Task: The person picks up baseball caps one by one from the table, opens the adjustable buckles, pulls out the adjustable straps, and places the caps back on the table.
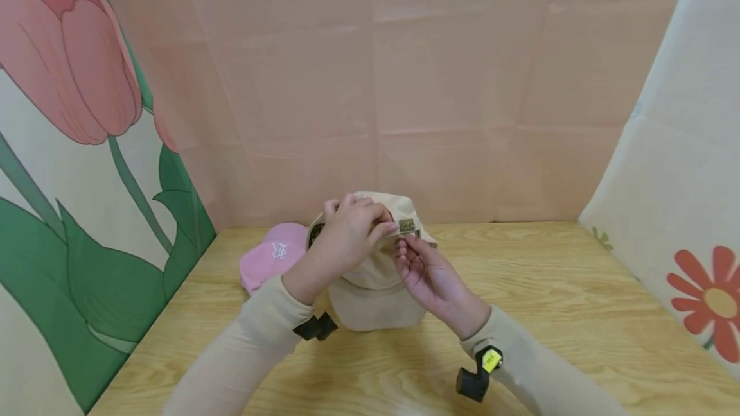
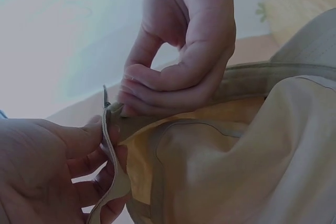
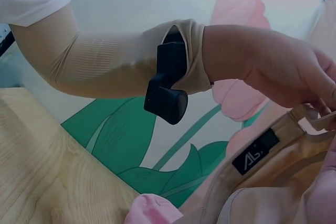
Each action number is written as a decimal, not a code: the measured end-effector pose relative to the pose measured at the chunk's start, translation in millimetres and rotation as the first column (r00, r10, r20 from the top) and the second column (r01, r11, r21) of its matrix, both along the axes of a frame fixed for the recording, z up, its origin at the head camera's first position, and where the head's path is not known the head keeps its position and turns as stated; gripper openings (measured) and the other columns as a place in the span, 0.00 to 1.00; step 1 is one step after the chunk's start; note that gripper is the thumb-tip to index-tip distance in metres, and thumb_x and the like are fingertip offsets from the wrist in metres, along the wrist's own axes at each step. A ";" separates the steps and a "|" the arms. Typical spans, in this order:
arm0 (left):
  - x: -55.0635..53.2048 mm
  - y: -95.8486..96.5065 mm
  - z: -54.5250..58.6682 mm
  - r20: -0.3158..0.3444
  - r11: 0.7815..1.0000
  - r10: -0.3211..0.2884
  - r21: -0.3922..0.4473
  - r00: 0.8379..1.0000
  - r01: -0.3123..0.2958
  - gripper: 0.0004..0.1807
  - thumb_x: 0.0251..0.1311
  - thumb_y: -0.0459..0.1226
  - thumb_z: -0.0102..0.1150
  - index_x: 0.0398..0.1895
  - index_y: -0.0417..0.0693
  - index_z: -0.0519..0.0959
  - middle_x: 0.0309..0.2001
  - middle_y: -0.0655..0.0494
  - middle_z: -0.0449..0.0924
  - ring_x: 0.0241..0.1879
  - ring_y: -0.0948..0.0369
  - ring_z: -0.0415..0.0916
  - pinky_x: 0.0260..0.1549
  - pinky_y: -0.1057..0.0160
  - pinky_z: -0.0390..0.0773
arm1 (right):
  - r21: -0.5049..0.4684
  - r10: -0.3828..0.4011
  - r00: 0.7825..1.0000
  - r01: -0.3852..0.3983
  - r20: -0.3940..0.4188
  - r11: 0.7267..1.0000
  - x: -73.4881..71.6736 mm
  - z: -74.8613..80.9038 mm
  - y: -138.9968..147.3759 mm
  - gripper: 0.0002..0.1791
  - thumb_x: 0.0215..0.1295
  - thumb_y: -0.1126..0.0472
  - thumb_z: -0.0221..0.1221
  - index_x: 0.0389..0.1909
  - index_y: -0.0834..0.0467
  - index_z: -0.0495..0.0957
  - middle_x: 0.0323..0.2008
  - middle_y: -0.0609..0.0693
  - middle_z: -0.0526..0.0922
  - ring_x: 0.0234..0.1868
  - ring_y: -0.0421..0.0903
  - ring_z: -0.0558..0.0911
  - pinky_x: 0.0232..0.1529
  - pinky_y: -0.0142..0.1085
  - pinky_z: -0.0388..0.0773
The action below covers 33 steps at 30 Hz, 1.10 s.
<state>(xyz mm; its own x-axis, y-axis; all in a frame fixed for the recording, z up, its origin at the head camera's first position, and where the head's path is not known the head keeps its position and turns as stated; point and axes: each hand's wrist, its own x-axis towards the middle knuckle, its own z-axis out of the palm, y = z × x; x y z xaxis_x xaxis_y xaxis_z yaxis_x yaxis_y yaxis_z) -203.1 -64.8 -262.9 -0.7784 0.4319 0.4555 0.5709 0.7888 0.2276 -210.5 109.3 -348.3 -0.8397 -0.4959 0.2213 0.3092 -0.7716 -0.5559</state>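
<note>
A beige baseball cap (image 1: 376, 307) stands on the table, brim toward me, its back strap (image 2: 118, 184) raised between both hands. My left hand (image 1: 349, 233) reaches over the cap and pinches the strap between thumb and fingers. From the right, my right hand (image 1: 433, 278) pinches the strap's other part, fingertips close to the left thumb. Between the hands shows a small dark gold piece (image 1: 406, 226), buckle or tag, I cannot tell which. Inside the cap's band is a black label (image 3: 255, 151). Fingers partly hide the strap's joint.
A pink cap (image 1: 277, 252) with white lettering sits just left of the beige one. The wooden table (image 1: 520, 287) meets a plain pink backdrop (image 1: 462, 82) behind. Flower-printed sheets (image 1: 653, 165) hang at both sides.
</note>
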 end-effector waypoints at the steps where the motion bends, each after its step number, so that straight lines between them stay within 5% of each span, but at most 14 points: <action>1: -0.4 -0.1 -0.2 0.001 1.000 -0.001 0.000 1.000 0.001 0.11 0.66 0.50 0.54 0.32 0.58 0.80 0.37 0.66 0.80 0.45 0.58 0.67 0.53 0.48 0.56 | -0.003 0.001 1.000 -0.001 0.002 1.000 0.1 -0.1 -0.2 0.14 0.77 0.64 0.41 0.40 0.59 0.76 0.34 0.49 0.82 0.36 0.40 0.82 0.41 0.25 0.78; 33: -7.6 -19.3 -4.6 0.021 1.000 0.006 -0.021 1.000 -0.005 0.09 0.62 0.48 0.59 0.31 0.55 0.81 0.33 0.64 0.80 0.41 0.58 0.68 0.57 0.46 0.59 | -0.090 0.066 0.998 -0.065 0.011 0.994 -8.0 1.0 6.3 0.17 0.78 0.63 0.39 0.38 0.62 0.77 0.35 0.51 0.82 0.36 0.41 0.82 0.42 0.25 0.78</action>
